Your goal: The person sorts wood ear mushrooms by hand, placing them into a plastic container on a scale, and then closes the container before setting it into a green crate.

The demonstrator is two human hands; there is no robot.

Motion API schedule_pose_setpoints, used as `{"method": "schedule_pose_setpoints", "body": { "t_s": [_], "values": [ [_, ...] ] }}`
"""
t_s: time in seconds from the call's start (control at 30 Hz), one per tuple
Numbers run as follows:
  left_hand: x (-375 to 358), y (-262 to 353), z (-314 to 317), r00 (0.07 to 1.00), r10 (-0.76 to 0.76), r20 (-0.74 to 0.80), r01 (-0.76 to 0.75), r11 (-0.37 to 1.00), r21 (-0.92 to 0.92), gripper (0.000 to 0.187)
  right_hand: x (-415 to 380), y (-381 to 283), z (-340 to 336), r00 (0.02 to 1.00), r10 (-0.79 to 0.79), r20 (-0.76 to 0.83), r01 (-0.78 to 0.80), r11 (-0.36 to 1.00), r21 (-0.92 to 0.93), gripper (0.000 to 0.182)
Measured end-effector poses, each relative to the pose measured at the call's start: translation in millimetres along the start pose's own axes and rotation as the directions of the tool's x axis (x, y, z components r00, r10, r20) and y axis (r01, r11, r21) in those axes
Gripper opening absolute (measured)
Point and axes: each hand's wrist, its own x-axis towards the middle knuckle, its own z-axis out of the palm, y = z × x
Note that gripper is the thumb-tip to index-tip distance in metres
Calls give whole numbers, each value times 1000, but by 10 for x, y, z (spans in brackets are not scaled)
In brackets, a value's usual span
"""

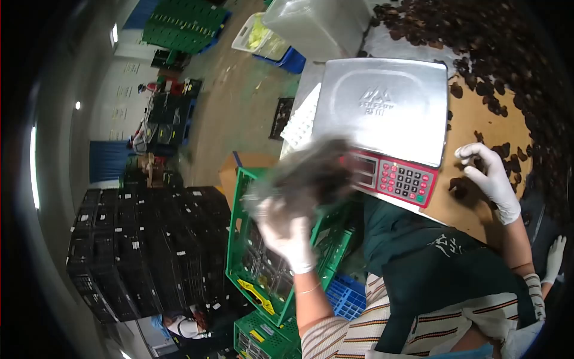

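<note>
My left hand (284,236), in a white glove, grips a dark, see-through package (317,173) smeared by motion. It hangs over the edge of a green crate (233,221), between the crate and the scale's keypad. Clear packs with dark contents (263,263) lie inside that crate. A scale (382,110) with a bare metal plate and a red keypad panel (397,182) rests on the table. To the right of it, my right hand (490,179), also gloved, has its thumb and curved fingers apart over the brown board (466,209), beside loose dark brown pieces (514,161).
Dark pieces (490,36) are heaped along the top right. Another person's gloved hand (555,257) is at the right edge. Black crates (143,251) are stacked at left; a white bin (245,36) and a translucent container (317,24) stand beyond the scale.
</note>
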Motion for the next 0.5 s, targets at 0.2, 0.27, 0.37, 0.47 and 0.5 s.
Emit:
{"method": "schedule_pose_setpoints", "body": {
  "t_s": [0.2,0.27,0.37,0.47,0.5],
  "values": [
    [-159,-932,-1856,592,-734,-333,684,676,-275,57,21,118,-123,999,21,31,-20,999,-32,25],
    [-357,-1098,-2011,477,-863,-168,819,505,-272,58,40,114,-150,999,40,13,-39,997,-60,23],
    [-649,-1656,-2079,407,-903,141,904,375,-207,59,93,132,-176,999,34,1,-33,996,-80,21],
    [-711,-1994,-1803,347,-937,-28,912,330,244,65,128,131,-174,1000,10,-14,-11,993,-119,20],
    [-680,-2293,-1779,346,-936,-59,785,254,564,66,123,123,-176,1000,9,-19,-11,993,-120,20]
  ]
}}
